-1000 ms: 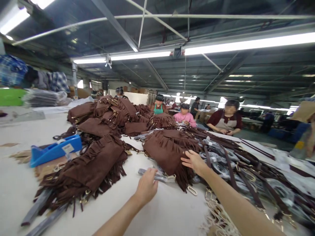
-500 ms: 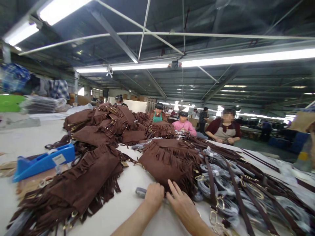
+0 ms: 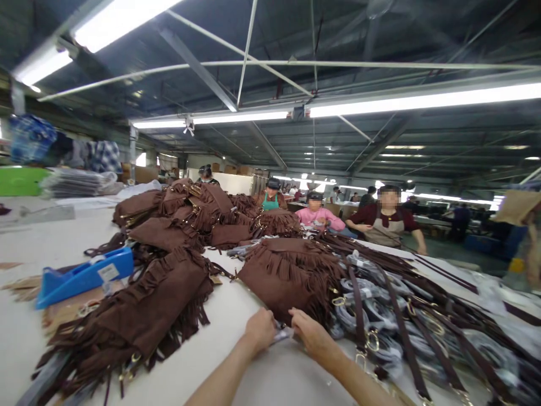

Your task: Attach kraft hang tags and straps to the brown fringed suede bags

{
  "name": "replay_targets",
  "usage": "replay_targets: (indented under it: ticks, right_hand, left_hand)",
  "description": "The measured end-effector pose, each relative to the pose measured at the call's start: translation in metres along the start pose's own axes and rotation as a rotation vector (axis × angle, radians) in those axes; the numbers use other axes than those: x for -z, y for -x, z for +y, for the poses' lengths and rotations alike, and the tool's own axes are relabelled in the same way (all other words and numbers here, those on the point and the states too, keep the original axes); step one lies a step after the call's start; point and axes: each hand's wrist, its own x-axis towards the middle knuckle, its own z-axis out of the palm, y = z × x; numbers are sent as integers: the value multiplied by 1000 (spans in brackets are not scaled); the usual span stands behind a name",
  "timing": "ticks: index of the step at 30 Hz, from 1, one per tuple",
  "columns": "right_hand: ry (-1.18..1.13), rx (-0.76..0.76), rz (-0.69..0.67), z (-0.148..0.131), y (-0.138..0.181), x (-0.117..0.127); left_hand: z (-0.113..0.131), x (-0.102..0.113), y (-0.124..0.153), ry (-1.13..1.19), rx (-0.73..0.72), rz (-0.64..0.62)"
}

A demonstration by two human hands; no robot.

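Both my hands are together at the near edge of the worktop, right in front of the brown fringed bag. My left hand has its grip curled closed on one end of a small grey wrapped strip; my right hand pinches the other end, fingers bent in. The strip sits just off the worktop between the two hands, touching the bag's lower fringe.

I judge this as the picking-up step: the piece is in hand and being readied against the bag. Next calls for a steady two-handed hold and a clean line to the bag's edge, with the gold rings and the pile of brown straps crowding in on my right.

Another fringed bag lies to my left, with a blue tape dispenser beyond it. It carries a white label, but the writing is too small to read. No brand shows anywhere.
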Motion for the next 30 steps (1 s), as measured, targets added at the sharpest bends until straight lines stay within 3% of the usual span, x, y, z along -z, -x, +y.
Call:
replay_targets:
  ticks: [4,10,16,20,25,28,30]
  right_hand:
    - [-112,55,-39,-5,6,18]
    - [-331,38,-134,-20,24,31]
    - [-474,-111,-29,-27,22,42]
    - [-666,-200,76,-30,10,50]
    - [-1003,-354,232,-23,-1,57]
    - [-1146,-369,287,-26,-4,59]
    - [-1234,-354,251,-37,-6,61]
  left_hand:
    - [-2,3,-2,50,-30,-61]
    - [5,-4,11,81,33,44]
    - [14,-21,22,59,44,185]
    - [24,-24,16,4,10,199]
    - [32,-6,21,-96,-126,166]
    - [27,20,38,-175,-189,118]
    - [18,43,55,-223,-227,104]
